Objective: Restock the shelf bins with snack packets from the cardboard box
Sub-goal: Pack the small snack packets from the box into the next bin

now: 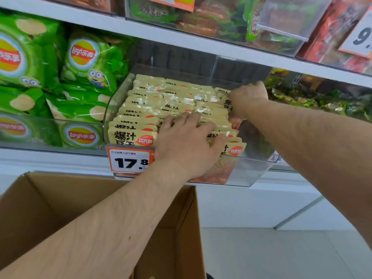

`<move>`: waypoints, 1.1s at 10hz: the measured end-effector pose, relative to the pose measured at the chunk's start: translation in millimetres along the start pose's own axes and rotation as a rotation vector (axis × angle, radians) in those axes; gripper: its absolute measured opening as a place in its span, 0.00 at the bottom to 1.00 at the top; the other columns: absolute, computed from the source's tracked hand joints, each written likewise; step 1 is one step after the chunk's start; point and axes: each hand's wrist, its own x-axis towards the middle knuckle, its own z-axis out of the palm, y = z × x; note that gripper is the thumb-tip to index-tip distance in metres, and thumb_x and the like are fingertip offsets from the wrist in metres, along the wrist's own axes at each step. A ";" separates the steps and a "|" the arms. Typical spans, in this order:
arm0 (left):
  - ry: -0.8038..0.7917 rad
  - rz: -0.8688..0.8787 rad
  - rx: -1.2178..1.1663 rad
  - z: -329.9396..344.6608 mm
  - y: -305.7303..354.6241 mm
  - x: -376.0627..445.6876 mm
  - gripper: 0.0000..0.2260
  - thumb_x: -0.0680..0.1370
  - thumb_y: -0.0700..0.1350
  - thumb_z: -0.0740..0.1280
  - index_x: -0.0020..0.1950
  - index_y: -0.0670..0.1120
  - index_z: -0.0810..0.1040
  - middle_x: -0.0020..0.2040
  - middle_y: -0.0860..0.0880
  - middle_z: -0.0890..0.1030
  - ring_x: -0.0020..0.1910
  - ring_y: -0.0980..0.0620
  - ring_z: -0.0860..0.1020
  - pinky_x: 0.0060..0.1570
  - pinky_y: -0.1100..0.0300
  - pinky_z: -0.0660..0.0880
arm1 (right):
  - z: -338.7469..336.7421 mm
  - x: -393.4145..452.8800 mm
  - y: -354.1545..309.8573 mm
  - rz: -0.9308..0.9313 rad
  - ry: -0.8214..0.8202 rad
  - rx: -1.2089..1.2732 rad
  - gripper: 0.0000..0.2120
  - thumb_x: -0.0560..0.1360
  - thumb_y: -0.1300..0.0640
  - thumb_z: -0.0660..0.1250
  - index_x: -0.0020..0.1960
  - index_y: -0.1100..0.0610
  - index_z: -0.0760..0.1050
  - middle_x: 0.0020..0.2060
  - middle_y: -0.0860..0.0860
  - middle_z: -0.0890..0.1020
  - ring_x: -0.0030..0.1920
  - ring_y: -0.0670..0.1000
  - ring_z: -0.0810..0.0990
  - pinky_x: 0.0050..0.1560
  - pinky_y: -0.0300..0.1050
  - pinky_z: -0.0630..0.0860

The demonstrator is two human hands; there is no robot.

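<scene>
Cardboard box (60, 198) below; your left hand (187, 141) spreads flat on beige packets (141, 109) (clear bin (251, 170)); right hand (248, 97) pinches one.

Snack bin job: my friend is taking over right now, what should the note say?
Left hand: fingers spread, pressing on the beige snack packets at the front of the clear bin.
Right hand: at the bin's back right, touching packets; grip hidden.
Done: packets stand in neat rows, bin looks nearly full.
Left: check the cardboard box below; its inside mostly isn't visible.
</scene>
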 end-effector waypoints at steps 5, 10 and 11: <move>-0.019 -0.002 -0.021 -3.1 0.9 -1.6 0.24 0.81 0.65 0.46 0.74 0.62 0.66 0.80 0.53 0.58 0.79 0.50 0.53 0.76 0.44 0.45 | 18.2 -6.2 -11.9 -0.024 0.106 0.101 0.23 0.75 0.65 0.68 0.68 0.65 0.68 0.61 0.63 0.76 0.58 0.64 0.79 0.47 0.52 0.76; -0.090 0.005 -0.127 -24.5 2.2 -1.5 0.27 0.79 0.67 0.52 0.77 0.60 0.60 0.80 0.51 0.60 0.79 0.49 0.55 0.76 0.45 0.50 | -18.7 -87.4 15.6 0.087 0.306 0.599 0.15 0.73 0.62 0.67 0.60 0.60 0.75 0.54 0.59 0.78 0.53 0.61 0.78 0.46 0.47 0.71; 0.101 0.041 -0.258 -41.8 3.0 -15.6 0.26 0.79 0.57 0.62 0.76 0.53 0.66 0.74 0.50 0.71 0.72 0.48 0.68 0.69 0.51 0.64 | -30.9 -124.0 1.0 0.036 0.496 0.729 0.08 0.72 0.59 0.65 0.50 0.58 0.79 0.45 0.56 0.81 0.47 0.60 0.79 0.42 0.46 0.72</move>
